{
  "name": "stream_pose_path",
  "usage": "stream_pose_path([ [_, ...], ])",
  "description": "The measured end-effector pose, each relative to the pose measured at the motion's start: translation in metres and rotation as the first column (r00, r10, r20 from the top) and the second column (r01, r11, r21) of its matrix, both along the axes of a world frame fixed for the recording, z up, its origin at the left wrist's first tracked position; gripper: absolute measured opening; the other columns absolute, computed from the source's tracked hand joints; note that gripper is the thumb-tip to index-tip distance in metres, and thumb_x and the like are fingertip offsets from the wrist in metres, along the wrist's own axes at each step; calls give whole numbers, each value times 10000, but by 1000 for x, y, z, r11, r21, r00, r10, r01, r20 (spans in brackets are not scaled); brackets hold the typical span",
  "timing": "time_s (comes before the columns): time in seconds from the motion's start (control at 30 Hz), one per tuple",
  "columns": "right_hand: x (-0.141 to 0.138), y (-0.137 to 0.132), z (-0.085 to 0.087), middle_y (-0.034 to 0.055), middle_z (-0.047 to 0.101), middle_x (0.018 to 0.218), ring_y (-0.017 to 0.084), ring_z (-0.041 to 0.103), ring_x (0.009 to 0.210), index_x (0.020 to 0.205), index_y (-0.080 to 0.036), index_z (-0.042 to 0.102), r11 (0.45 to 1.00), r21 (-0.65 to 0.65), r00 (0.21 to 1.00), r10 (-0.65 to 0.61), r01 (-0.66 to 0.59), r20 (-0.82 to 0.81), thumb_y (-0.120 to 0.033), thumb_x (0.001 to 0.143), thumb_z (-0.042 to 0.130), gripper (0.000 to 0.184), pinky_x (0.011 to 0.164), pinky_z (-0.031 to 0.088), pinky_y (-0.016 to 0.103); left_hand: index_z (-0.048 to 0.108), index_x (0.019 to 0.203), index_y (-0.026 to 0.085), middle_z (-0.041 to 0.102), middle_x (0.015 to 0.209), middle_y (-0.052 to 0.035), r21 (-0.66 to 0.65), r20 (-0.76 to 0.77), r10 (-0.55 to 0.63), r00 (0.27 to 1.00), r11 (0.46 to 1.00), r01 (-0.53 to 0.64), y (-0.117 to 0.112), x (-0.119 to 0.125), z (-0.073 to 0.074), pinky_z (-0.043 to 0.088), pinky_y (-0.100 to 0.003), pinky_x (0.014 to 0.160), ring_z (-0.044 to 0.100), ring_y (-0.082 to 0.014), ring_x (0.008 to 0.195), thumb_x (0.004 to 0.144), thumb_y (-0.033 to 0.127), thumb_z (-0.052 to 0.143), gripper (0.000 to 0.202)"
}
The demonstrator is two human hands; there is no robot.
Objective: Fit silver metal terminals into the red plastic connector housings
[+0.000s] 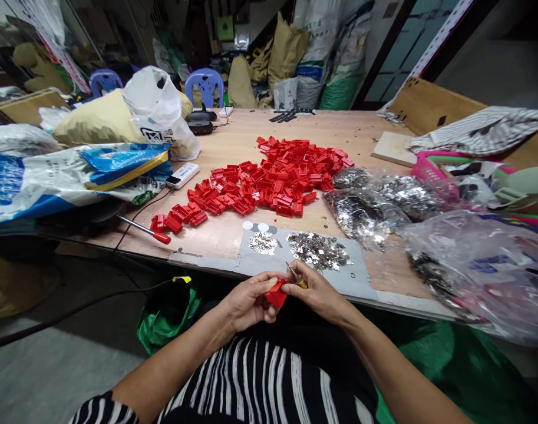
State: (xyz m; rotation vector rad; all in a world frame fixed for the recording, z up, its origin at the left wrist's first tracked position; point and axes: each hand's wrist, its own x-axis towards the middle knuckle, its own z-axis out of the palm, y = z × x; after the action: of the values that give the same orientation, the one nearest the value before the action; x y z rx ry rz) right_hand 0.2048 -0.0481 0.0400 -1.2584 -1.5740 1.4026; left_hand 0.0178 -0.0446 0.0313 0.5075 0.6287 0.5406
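My left hand [250,303] is closed around a small red plastic housing [276,292], just off the front edge of the table. My right hand [315,292] keeps a small pointed tool with a yellowish handle [301,283] between its fingers, the thin metal tip pointing up and left. The right thumb and fingertips also touch the housing's right side. Beyond my hands, a grey mat [357,272] bears a pile of small silvery metal pieces [319,250] and a smaller pile of flat shiny pieces [263,242]. A big heap of similar red housings [277,176] spreads behind it.
Clear bags of metal parts [361,209] lie at the right, near a pink basket [430,168]. To the left are a red-handled tool [160,237], a white device [182,175] and large sacks [69,182]. A green bag [162,321] hangs below the table edge.
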Motion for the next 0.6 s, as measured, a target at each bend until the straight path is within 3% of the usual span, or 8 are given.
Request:
stream_pose_path([
  [0.1,4,1,1,-42,466,731,115,441,662,801,-209,456,997,17,997,-81,81,5,-382,792,645,256,606,374,238,566,1228,209,615,745,-29,181,-154,38,987,983,-9,2,0,4,402,-204,469,535,-78,484,868,489,524,458],
  [0.17,6,1,1,-37,474,738,118,446,663,807,-209,467,988,42,989,-148,147,23,-399,787,651,265,604,375,242,592,1225,211,620,816,-48,449,-292,170,941,893,-22,2,-2,5,433,-225,528,547,-89,559,873,517,502,475],
  [0.2,6,1,0,-34,474,738,120,449,665,802,-210,468,983,60,984,-176,174,33,-408,786,650,269,606,377,244,613,1204,215,615,882,-56,600,-333,264,905,800,-13,1,-3,5,449,-234,562,556,-97,615,847,510,552,468],
  [0.27,5,0,-4,-29,480,743,126,463,678,798,-213,470,977,86,979,-199,195,49,-421,791,645,272,620,391,251,642,1164,227,593,1004,-66,838,-333,436,836,543,51,-1,-4,4,480,-253,633,575,-134,756,767,443,684,454],
  [0.33,2,-2,-7,-22,498,760,131,483,697,810,-215,476,976,91,979,-202,197,41,-434,792,647,278,637,405,256,645,1145,229,596,1042,-71,945,-273,548,791,307,113,-4,-3,2,504,-284,723,582,-173,887,745,345,729,425],
  [0.4,-1,-4,-10,-8,534,811,142,517,752,867,-216,496,979,53,980,-198,198,-1,-447,782,662,297,670,423,262,642,1120,215,624,1013,-68,974,-223,605,764,173,147,-6,-2,0,504,-311,815,586,-182,949,791,258,688,335],
  [0.47,-4,-7,-10,12,573,880,149,545,804,962,-215,506,984,-29,982,-176,174,-69,-461,783,662,342,685,432,263,632,1107,202,645,990,-62,979,-205,620,758,124,164,-7,-2,-1,497,-317,854,596,-174,947,810,209,663,298],
  [0.6,-3,-13,-6,27,607,918,111,527,686,1082,-214,486,978,-193,978,-118,84,-170,-482,810,634,410,570,380,233,620,1103,191,656,976,-60,979,-201,602,773,106,172,-8,-2,-1,501,-299,827,602,-170,923,806,194,667,302],
])
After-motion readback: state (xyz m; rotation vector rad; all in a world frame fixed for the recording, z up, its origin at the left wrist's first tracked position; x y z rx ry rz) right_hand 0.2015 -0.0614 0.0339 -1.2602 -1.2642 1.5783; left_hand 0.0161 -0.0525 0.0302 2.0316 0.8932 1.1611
